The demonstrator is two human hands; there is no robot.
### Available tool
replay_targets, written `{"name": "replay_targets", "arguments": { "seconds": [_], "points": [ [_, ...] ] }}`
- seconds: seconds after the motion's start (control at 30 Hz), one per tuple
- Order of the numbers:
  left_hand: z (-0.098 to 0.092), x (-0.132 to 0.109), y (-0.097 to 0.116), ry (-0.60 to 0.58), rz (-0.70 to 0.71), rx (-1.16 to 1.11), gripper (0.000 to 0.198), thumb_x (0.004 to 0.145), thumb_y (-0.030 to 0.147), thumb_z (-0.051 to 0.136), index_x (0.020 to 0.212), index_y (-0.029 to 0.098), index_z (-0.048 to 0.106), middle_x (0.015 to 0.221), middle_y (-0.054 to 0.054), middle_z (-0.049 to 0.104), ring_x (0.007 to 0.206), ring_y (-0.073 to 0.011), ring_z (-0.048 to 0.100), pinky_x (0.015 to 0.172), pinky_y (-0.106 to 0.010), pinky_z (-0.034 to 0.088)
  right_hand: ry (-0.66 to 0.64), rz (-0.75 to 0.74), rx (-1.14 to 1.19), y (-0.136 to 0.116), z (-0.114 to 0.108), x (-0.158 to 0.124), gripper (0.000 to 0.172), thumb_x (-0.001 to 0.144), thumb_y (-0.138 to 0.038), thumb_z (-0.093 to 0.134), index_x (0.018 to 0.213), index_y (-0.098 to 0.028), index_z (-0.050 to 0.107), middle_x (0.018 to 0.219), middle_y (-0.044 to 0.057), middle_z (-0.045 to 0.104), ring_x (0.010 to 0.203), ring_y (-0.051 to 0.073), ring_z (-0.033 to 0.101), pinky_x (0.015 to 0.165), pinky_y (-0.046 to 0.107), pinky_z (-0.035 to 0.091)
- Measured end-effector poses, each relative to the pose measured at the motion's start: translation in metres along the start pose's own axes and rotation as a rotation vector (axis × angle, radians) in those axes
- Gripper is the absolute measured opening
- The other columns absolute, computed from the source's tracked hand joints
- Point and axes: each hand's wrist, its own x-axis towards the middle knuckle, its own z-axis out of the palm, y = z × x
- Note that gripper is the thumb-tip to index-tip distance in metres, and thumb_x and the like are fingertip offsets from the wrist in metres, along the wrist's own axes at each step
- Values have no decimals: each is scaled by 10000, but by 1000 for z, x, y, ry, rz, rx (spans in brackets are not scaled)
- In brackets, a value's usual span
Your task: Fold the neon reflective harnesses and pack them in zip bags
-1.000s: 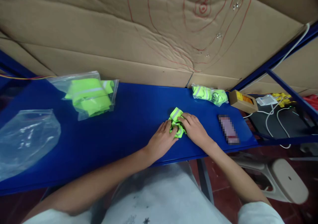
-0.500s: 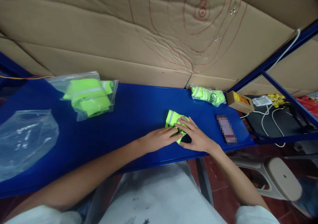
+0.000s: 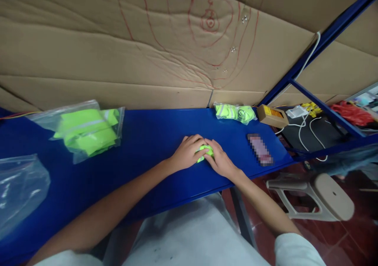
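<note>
A small bundle of neon yellow-green fabric (image 3: 206, 152) rests on the blue table, mostly covered by both hands. From the left, my left hand (image 3: 188, 152) curls its fingers over the bundle. My right hand (image 3: 219, 159) wraps the other side, its fingertips touching those of the left. At the left of the table are clear bags with flat neon fabric (image 3: 88, 130). Two rolled neon pieces in clear plastic (image 3: 234, 112) lie by the cardboard wall.
An empty clear bag (image 3: 23, 191) lies at the far left. A phone (image 3: 260, 149), a cardboard box (image 3: 272, 116) and white cables are on the right. A beige stool (image 3: 333, 197) stands on the floor beyond the table's right front edge.
The view has shifted to the right. Both hands have closed around the neon fabric, which is now more compact and more hidden; before, the fingers were spread on top of it.
</note>
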Motion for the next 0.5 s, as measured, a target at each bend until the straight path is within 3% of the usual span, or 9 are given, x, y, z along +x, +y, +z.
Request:
{"name": "replay_targets", "arguments": {
  "seconds": [0.07,0.13,0.27,0.4,0.5],
  "points": [
    [2,6,-4,18,-49,-58,268,1042,426,474,1081,212,631,1091,-51,650,1042,-225,616,934,-387,412,11,-18,-35,1,4,2,631,1108,-381,302,1678,-238,72,1566,168,489,1463,276,476,1242,601,336],
    [3,11,-9,34,-74,-164,222,1005,418,536,1038,205,593,1040,-45,645,990,-216,620,890,-369,437,7,-8,-74,0,6,3,719,1092,-465,346,1683,-206,27,1559,201,475,1461,308,465,1218,606,367],
    [6,19,-23,27,-131,-400,319,936,419,617,1162,216,519,1097,-58,656,1021,-212,643,901,-363,483,-32,48,-134,-4,3,9,977,969,-687,502,1675,-134,114,1624,272,326,1540,400,315,1185,605,408],
    [0,23,-27,-37,-322,-175,609,855,496,686,1374,235,504,1406,-130,565,1328,-325,527,1119,-547,357,-78,65,-149,-5,-3,18,756,1050,-591,391,1614,-94,317,1637,270,326,1535,389,337,1206,609,373],
    [-7,27,-23,-142,-421,-34,587,847,611,645,1286,222,618,1361,-147,594,1337,-380,510,1107,-584,348,-110,69,-113,1,-9,23,675,1070,-553,365,1590,-124,384,1691,228,244,1574,369,261,1242,610,309]
  ]
}}
